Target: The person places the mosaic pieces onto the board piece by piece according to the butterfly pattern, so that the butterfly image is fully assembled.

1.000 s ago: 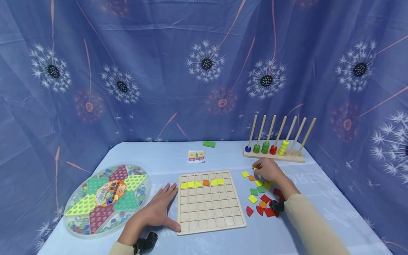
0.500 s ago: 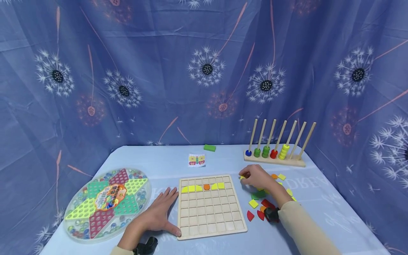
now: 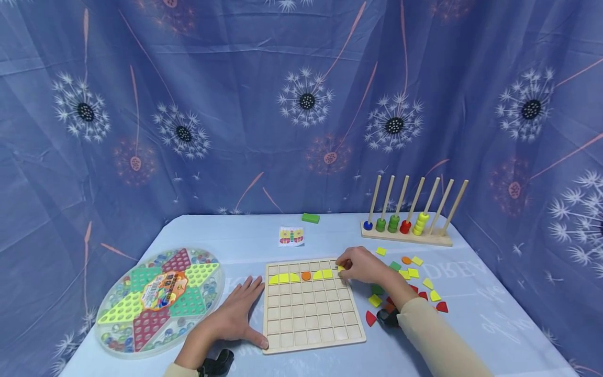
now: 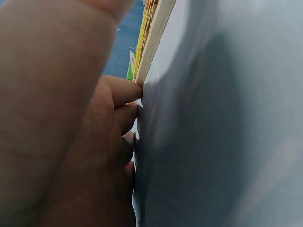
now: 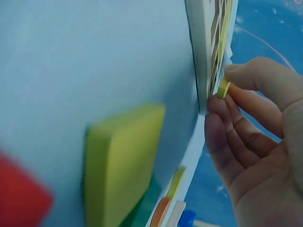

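My right hand (image 3: 360,264) pinches a small yellow tile (image 5: 224,88) between thumb and fingers, over the right edge of a wooden grid board (image 3: 311,310). The tile's full outline is hidden by the fingers. Along the board's second row from the far side lie yellow tiles (image 3: 283,278) and one orange round tile (image 3: 306,276); the held tile is at the right end of that row. My left hand (image 3: 237,314) rests on the table with spread fingers beside the board's left edge, its thumb at the near left corner.
Loose yellow, green, red and orange tiles, including a yellow square (image 3: 375,300), lie right of the board. Behind stand a peg stacker (image 3: 407,234), a butterfly picture card (image 3: 291,236) and a green block (image 3: 310,218). A round marble game board (image 3: 160,301) lies left.
My right hand has moved left from among the loose tiles to the board's right edge, carrying the yellow tile. My left hand stays where it was.
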### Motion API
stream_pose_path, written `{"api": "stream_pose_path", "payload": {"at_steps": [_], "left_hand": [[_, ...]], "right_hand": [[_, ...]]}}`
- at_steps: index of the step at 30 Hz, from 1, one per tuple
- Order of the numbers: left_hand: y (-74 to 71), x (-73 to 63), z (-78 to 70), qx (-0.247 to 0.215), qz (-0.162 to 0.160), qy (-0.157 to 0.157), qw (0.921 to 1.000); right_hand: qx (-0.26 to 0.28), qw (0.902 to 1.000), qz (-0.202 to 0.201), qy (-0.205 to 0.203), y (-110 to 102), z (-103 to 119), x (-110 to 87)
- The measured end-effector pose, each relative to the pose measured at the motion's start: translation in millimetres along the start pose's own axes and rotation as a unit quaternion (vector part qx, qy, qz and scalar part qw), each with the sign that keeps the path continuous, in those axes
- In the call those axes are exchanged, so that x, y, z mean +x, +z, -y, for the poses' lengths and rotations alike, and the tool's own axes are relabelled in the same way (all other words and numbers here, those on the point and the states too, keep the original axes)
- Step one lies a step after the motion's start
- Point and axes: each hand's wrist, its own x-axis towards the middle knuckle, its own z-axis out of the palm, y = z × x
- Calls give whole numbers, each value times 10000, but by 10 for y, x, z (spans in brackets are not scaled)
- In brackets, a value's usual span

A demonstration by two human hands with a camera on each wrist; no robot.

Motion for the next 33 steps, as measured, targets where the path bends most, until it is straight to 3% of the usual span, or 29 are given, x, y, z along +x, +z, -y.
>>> {"api": "stream_pose_path", "payload": {"at_steps": [10,21,28,33], "left_hand": [[-21,-1,-8,-13,-27,66,10000],[-10,-2,-1,-15,-16,91,10000],[-12,-10,-19,-4,-36,50,10000],[-5,-10,-21,12,-52,43,10000]], "right_hand": [[-643,9974,186,-263,45,85,70],[-727,9968,227,-257,87,128,53],[-292,9992,249,-119,33,85,34],[106,9999,11,27,-83,-29,-26]]}}
